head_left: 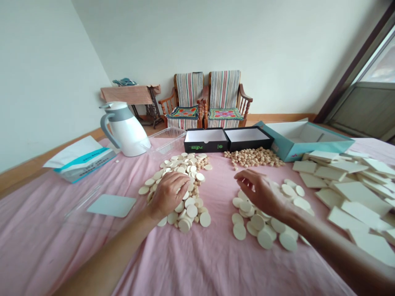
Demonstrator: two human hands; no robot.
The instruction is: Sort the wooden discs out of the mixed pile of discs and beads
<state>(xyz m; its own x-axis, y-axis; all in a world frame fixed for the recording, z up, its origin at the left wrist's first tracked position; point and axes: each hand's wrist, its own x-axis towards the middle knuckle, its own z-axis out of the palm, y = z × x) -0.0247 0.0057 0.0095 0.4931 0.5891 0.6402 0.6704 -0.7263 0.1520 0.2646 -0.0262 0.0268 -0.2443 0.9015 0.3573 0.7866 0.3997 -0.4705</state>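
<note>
My left hand [171, 191] is over the left pile of round pale wooden discs [191, 211], palm down with fingers bent loosely. No object shows in its fingers, though the palm side is hidden. Small round wooden beads [194, 189] are mixed in among these discs. Above the far edge of the right pile of wooden discs [258, 222] is my right hand [261, 191]. Its fingers are half curled, and a gap shows between them and the thumb. I see nothing held there. Both forearms reach in from the near edge of the view.
Beyond the hands lie a heap of wooden beads [256, 157], two black boxes [206, 146], a light blue box [311, 149] and a clear plastic tray [168, 139]. Square wooden boards [354, 191] are heaped right. Left are a thermos jug [131, 135], a bag [83, 160] and a pale card [111, 205].
</note>
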